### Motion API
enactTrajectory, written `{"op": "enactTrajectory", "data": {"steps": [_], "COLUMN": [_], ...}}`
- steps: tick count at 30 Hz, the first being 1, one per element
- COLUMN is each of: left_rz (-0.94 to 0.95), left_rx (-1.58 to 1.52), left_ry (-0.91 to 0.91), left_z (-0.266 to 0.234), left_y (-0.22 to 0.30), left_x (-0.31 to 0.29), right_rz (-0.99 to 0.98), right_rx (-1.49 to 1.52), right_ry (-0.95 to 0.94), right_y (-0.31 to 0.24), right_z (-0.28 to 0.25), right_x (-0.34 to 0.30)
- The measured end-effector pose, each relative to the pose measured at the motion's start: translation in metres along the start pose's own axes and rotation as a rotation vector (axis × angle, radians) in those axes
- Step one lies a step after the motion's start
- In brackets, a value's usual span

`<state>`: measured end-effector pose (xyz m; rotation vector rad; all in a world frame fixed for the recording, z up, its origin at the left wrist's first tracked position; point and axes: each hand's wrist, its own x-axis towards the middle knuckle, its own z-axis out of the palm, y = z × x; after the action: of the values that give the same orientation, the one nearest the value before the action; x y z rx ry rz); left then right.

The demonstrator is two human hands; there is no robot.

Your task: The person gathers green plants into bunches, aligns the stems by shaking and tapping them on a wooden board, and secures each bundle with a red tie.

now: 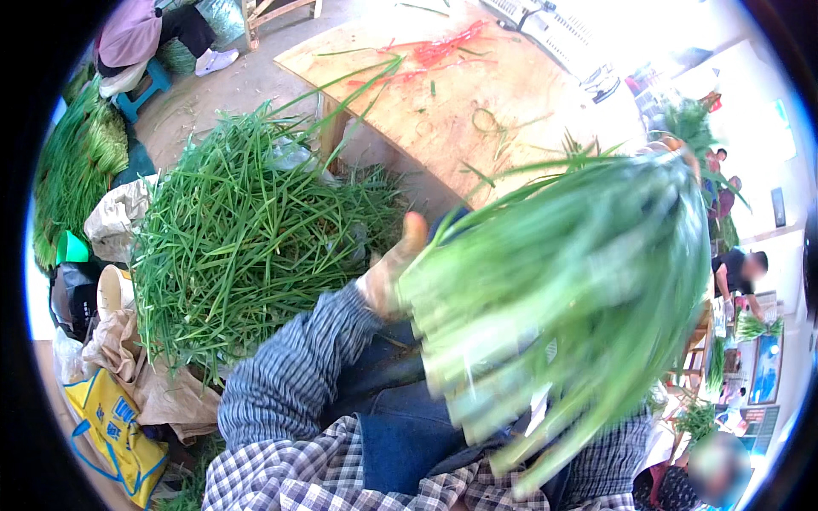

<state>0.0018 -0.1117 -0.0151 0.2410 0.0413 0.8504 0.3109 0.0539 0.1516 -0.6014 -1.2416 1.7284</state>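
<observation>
A large bunch of garlic chives (554, 264), smeared by motion, hangs in the air before me at the right. Its pale cut ends fan out toward my lap, and its leaves gather at the upper right. Beside its left edge is my left hand (394, 268), thumb raised and apart; its other fingers are partly covered by the stalks. My right sleeve (609, 451) rises behind the bunch, which is held up on that side; the right hand itself is hidden by the leaves. A big heap of loose garlic chives (247, 247) lies to my left.
A wooden table (383, 64) ahead carries red ties (443, 47) and leaf scraps. At the left are more chives (77, 170), a yellow bag (115, 430) and sacking (170, 392). A person sits near a blue stool (145, 94); others work at the right (741, 272).
</observation>
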Motion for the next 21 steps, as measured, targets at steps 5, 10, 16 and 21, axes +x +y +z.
{"op": "enactTrajectory", "data": {"steps": [5,10,16,21], "left_rz": [0.027,-0.077,-0.098,0.093], "left_rx": [-0.022,0.177,0.266,0.788], "left_ry": [-0.021,0.270,0.483,0.868], "left_z": [-0.025,-0.012,0.009,0.021], "left_y": [-0.021,-0.020,0.002,0.041], "left_x": [-0.016,-0.016,-0.043,-0.108], "right_rz": [-0.213,-0.311,-0.306,-0.331], "right_rx": [-0.350,-0.285,-0.304,-0.255], "right_ry": [0.923,1.380,1.422,1.464], "right_y": [0.049,0.063,0.078,0.075], "right_z": [-0.026,0.020,-0.008,-0.013], "right_x": [0.005,0.018,0.020,0.015]}}
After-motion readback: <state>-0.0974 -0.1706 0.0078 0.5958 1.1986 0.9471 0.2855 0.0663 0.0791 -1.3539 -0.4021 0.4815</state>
